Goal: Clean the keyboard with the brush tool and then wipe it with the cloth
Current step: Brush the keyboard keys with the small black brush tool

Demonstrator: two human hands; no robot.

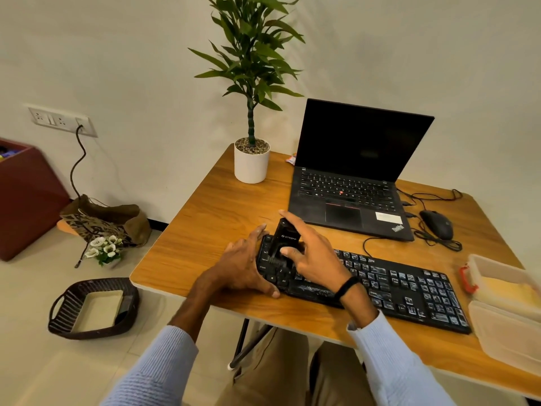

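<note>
A black keyboard (389, 284) lies along the front of the wooden table (222, 206). My right hand (314, 253) grips a black brush tool (283, 240) upright, its bristle end down on the keys at the keyboard's left end. My left hand (244, 266) clasps the keyboard's left edge, thumb at the front and fingers over the back corner. No cloth is visible; a clear plastic box (503, 284) at the right edge holds something pale that I cannot identify.
An open black laptop (351, 183) stands behind the keyboard, a white plant pot (251, 164) to its left, a black mouse (437, 224) with loose cables to its right. A second plastic container (506, 332) sits front right. On the floor: a dark basket (93, 307), a bag.
</note>
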